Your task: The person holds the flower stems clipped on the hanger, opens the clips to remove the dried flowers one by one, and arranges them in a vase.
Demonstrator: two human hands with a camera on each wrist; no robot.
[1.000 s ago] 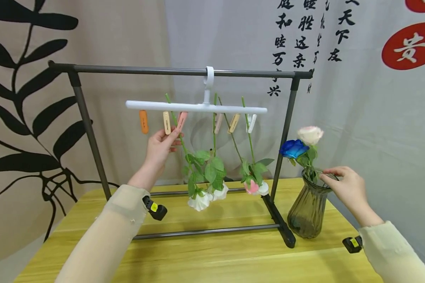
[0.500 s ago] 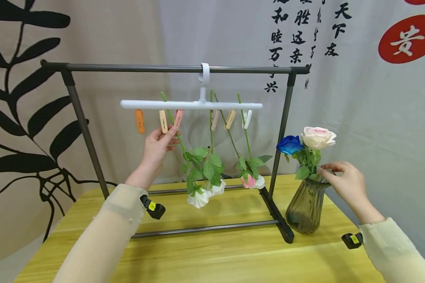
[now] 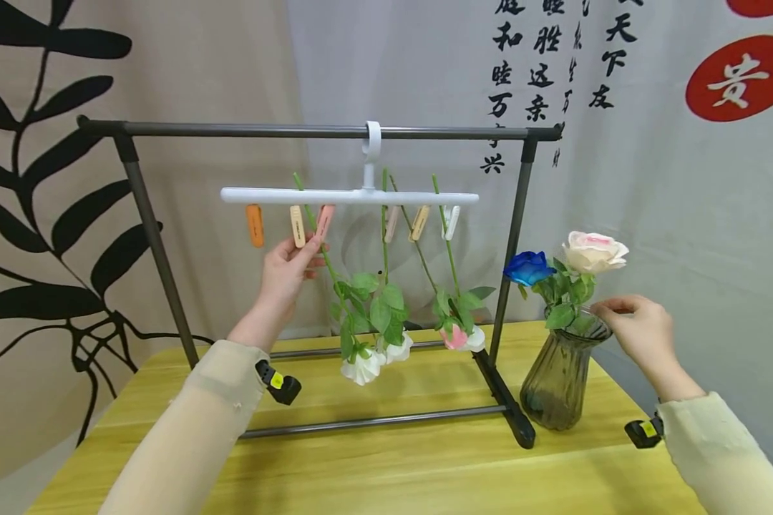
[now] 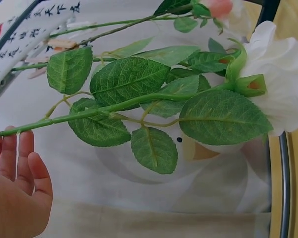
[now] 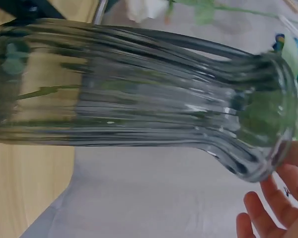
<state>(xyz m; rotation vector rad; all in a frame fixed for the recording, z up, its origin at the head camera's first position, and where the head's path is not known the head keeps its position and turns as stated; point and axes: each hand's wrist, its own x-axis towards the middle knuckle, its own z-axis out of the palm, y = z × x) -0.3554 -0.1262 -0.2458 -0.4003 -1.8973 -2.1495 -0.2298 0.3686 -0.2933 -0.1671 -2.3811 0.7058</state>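
Note:
My left hand (image 3: 283,275) is raised at the hanger, its fingertips at the lower end of a pink clothespin (image 3: 324,222). There it pinches the green stem (image 4: 79,115) of a white rose (image 3: 363,368) that hangs bloom down. My right hand (image 3: 640,336) is at the rim of a smoky ribbed glass vase (image 3: 557,379), thumb and forefinger gripping its right side; the other fingers curl below the rim in the right wrist view. In the vase stand a blue rose (image 3: 528,268) and a pale pink rose (image 3: 594,252), upright with leaves over the rim.
A white hanger (image 3: 264,195) hangs from a dark metal rack (image 3: 232,131), with several clothespins. Another white rose (image 3: 398,349), a pink rose (image 3: 454,336) and a further white bloom (image 3: 475,339) hang upside down. The rack's foot (image 3: 512,408) stands beside the vase on the wooden table (image 3: 393,465).
The pale pink rose has swung up and to the right, farther from the blue one. My right hand has shifted slightly right along the vase rim; the left hand stays at the clothespin.

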